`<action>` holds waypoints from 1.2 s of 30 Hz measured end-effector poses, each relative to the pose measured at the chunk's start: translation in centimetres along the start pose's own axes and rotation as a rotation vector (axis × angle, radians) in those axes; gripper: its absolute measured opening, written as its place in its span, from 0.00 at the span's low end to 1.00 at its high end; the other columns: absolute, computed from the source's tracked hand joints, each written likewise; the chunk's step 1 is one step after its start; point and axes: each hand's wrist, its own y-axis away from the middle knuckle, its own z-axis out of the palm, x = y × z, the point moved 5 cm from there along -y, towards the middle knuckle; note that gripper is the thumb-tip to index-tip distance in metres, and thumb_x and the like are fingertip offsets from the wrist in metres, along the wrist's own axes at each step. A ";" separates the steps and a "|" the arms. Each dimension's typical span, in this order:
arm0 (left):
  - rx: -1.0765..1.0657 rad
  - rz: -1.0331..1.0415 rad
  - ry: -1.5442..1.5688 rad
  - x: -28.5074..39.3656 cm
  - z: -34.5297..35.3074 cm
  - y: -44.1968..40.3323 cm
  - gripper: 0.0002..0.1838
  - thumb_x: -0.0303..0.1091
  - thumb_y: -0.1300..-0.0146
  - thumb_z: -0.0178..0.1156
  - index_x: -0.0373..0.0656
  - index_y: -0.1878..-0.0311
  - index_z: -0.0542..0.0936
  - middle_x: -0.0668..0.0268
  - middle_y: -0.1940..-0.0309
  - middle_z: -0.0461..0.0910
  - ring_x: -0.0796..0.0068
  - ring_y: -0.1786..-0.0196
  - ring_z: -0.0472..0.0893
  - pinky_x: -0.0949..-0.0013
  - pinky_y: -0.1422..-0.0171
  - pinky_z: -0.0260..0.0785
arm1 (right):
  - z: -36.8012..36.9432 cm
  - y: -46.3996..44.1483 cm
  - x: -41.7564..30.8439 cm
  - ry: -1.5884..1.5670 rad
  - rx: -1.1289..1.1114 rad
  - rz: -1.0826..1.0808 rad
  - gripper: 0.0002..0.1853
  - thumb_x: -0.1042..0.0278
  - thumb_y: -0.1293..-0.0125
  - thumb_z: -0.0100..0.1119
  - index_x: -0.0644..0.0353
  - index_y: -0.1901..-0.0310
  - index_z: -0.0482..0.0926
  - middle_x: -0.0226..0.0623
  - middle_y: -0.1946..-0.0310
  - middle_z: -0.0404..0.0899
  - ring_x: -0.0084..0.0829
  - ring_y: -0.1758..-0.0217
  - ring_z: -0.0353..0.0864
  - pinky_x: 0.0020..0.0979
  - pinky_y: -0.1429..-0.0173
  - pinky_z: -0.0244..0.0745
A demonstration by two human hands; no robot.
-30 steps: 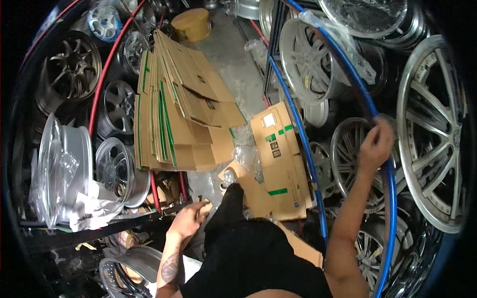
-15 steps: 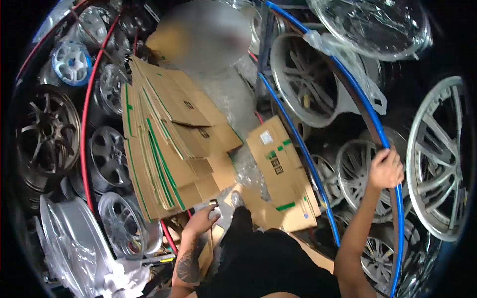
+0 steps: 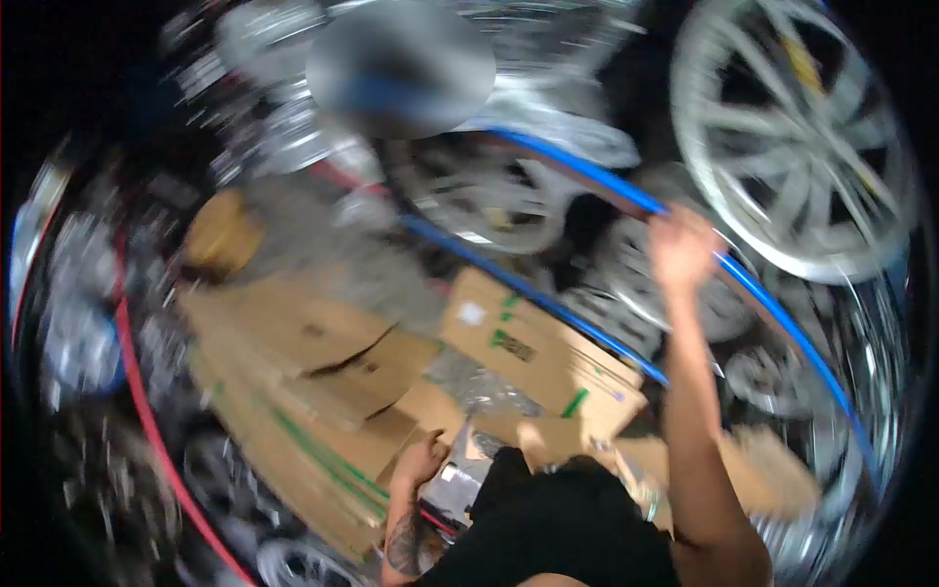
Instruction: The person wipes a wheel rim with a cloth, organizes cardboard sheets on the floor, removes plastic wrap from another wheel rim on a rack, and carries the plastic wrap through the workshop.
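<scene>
My right hand (image 3: 684, 249) is wrapped round a blue shelf rail (image 3: 778, 284) on the right. A large silver alloy wheel (image 3: 812, 127) is just above it. My left hand (image 3: 421, 459), low in the middle, has its fingers curled beside the flattened cardboard boxes (image 3: 293, 367). What it holds, if anything, is blurred and cannot be made out. Another flattened cardboard box (image 3: 533, 342), with green tape and a white label, leans between my hands.
A lower blue rail (image 3: 548, 303) crosses in front of more wheels (image 3: 479, 201). On the left, a red rail (image 3: 147, 411) fronts blurred wheels. A yellow object (image 3: 225, 233) is on the grey floor (image 3: 333, 235). Clear plastic (image 3: 479, 382) lies between the cardboard pieces.
The view has swung to the right and blurred, bringing the large silver wheel higher in view. My right hand still grips the blue rail. My left hand remains near the cardboard.
</scene>
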 end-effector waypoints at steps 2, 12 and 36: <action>-0.115 0.053 -0.101 0.3 1.9 -1.7 0.28 0.49 0.33 0.58 0.45 0.34 0.73 0.46 0.43 0.79 0.46 0.40 0.78 0.54 0.37 0.71 | -0.9 -0.2 -0.6 -0.015 -0.003 -0.042 0.15 0.56 0.43 0.60 0.55 0.62 0.86 0.41 0.58 0.85 0.44 0.49 0.81 0.50 0.44 0.70; -0.413 0.388 -0.233 7.7 4.6 -4.6 0.27 0.42 0.34 0.63 0.43 0.34 0.73 0.47 0.43 0.80 0.51 0.42 0.80 0.55 0.41 0.74 | -1.7 0.7 0.2 -0.122 -0.133 0.152 0.19 0.54 0.43 0.61 0.59 0.55 0.78 0.43 0.55 0.77 0.43 0.44 0.71 0.49 0.32 0.56; -0.184 0.292 0.026 -3.7 5.1 -5.9 0.28 0.49 0.30 0.56 0.46 0.32 0.71 0.50 0.46 0.81 0.49 0.44 0.81 0.54 0.38 0.72 | -0.9 -0.3 -0.4 -0.135 -0.249 0.018 0.20 0.58 0.34 0.59 0.58 0.43 0.79 0.47 0.49 0.81 0.49 0.43 0.77 0.43 0.37 0.67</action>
